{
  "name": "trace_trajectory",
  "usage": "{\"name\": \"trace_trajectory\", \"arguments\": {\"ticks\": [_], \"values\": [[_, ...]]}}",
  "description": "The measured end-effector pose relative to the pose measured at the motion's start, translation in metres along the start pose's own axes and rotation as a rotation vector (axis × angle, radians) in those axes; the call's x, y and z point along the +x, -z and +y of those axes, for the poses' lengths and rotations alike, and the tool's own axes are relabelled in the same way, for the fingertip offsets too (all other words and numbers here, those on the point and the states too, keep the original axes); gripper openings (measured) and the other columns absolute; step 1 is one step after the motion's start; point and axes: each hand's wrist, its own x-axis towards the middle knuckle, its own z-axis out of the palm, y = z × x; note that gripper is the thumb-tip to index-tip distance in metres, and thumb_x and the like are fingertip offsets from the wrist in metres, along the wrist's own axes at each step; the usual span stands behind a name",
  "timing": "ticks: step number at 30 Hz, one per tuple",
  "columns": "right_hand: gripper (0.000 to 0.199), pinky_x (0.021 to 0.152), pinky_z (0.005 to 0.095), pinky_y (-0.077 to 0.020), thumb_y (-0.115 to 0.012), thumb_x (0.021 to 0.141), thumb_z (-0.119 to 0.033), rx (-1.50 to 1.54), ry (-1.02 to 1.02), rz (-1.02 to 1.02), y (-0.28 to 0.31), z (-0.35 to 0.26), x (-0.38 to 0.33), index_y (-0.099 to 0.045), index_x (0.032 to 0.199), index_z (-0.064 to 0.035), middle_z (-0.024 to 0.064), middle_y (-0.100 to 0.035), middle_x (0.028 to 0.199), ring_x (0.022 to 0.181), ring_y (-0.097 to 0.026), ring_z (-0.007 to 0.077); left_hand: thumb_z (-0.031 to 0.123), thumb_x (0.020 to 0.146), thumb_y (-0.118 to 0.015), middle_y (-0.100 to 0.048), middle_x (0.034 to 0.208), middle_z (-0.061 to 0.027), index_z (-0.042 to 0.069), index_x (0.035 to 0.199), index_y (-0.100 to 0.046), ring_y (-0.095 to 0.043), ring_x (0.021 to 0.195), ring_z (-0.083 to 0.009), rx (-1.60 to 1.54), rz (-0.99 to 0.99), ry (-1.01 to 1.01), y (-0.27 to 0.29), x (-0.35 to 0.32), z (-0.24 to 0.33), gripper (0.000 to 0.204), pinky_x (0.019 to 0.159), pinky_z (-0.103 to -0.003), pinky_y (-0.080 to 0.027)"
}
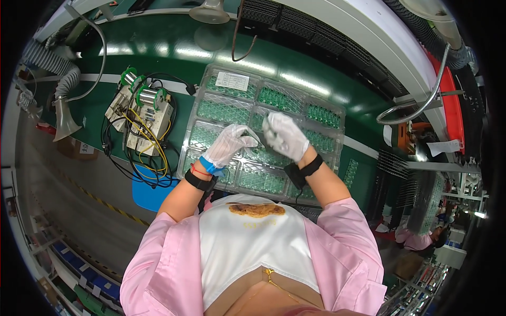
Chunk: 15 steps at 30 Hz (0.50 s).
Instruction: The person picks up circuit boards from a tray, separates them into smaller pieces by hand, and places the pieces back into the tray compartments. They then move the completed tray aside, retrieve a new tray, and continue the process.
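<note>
Both my hands wear thin white gloves and are over a large clear plastic tray (194,108), divided into compartments full of small green circuit boards (279,97). My left hand (231,145) is closed in a pinch above the middle of the tray, with thumb and fingertips toward the right; whatever is between them is too small to make out. Close beside it on the right, my right hand (284,137) has its fingers curled inward and slightly blurred. What it holds, if anything, is hidden. Dark bands circle both wrists, and the left also has a blue band (210,166).
Left of the tray stand soldering units (153,118) with wire spools (150,96) and tangled cables. A white label (232,81) lies on the tray's far left part. Black racks (316,31) line the back. A fume funnel (66,121) hangs at left, a blue stool (150,192) below.
</note>
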Motion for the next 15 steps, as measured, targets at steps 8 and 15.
{"name": "trace_trajectory", "arguments": {"ticks": [8,15], "values": [[0.027,0.053,0.0329,-0.0512,-0.067,0.08,-0.019,-0.903,0.11,1.049,0.153,-0.002,0.064,-0.062,0.101,-0.0022,0.0158,-0.063,0.08,0.055,-0.061,0.0226,0.021,0.076,-0.068,-0.056,0.098,-0.0148,-0.003,0.105,-0.057,-0.058,0.101,-0.023,0.126,0.446,0.254,-0.026,0.007,-0.025,0.039,0.081,-0.036,-0.049],[0.042,0.085,0.0372,-0.0495,-0.073,0.075,-0.028,-1.575,-0.012,1.103,0.111,-0.02,0.057,-0.061,0.102,0.0017,0.025,-0.063,0.1,0.095,-0.063,0.0325,0.016,0.079,-0.071,-0.054,0.109,-0.0144,-0.004,0.12,-0.047,-0.058,0.097,-0.0209,-0.521,0.428,0.295,-0.024,0.009,-0.041,0.051,0.08,-0.029,-0.049]]}}
